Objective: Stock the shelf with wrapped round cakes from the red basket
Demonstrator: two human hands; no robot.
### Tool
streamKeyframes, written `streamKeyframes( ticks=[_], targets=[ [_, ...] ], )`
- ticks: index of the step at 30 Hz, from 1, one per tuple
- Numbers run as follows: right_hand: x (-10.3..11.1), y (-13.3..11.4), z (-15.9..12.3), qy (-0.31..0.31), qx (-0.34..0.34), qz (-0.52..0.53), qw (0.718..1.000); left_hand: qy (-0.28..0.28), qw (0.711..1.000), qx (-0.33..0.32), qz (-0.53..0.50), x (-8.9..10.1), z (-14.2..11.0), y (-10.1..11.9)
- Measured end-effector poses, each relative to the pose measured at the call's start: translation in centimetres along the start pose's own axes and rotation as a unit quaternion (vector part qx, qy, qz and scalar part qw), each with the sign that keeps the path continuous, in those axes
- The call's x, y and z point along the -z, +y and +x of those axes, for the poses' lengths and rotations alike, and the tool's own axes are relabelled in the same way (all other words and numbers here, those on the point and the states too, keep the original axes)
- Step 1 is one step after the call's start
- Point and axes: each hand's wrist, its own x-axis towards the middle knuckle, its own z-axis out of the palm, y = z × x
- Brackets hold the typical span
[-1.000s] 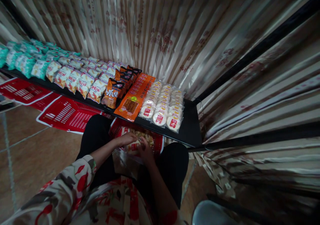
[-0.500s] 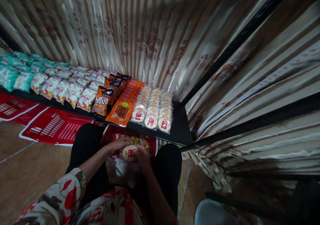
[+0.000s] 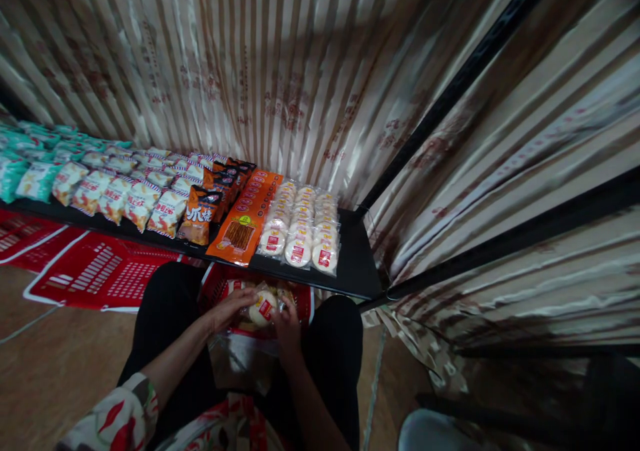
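Note:
A clear-wrapped packet of round white crackers with a red label is held between my two hands, just above a red basket at my knees. My left hand closes its fingers on the packet's left edge. On the other side, my right hand pinches the right edge. More wrapped snacks lie in the basket, partly hidden by my hands. Below them hangs a sheet of clear plastic. Matching cracker packets stand in three rows on the black shelf ahead.
Left along the shelf are an orange flat packet, orange-and-black bags, white snack bags and teal bags. Red baskets sit beneath. A striped curtain and black metal bars stand behind; a pale stool is lower right.
The cracker packet has risen in my hands and now faces up with its label showing. My left hand has shifted to its left edge. The view has swung slightly right.

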Motion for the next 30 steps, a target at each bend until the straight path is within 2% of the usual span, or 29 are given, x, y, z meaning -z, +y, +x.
streamKeyframes(
  ticks=[6, 10, 16, 23, 30],
  targets=[
    [-0.3, -0.3, 0.1, 0.041, 0.020, -0.001, 0.999, 0.018, 1.000, -0.021, 0.008, -0.5, -0.1, -0.1],
    [-0.4, -0.8, 0.0, 0.042, 0.029, -0.003, 0.999, 0.046, 0.997, -0.043, 0.043, -0.4, 0.4, -0.1],
    [-0.7, -1.8, -0.2, 0.060, 0.042, -0.028, 0.997, 0.099, 0.985, -0.097, 0.101, -0.7, 0.9, 1.1],
    [-1.6, -2.9, 0.1, 0.054, 0.084, -0.038, 0.994, 0.171, 0.946, -0.165, 0.218, -1.1, 1.6, 3.0],
    [-2.7, -5.7, 1.2, 0.041, 0.086, -0.042, 0.995, 0.219, 0.908, -0.214, 0.284, -0.9, 3.3, 4.4]
  ],
)
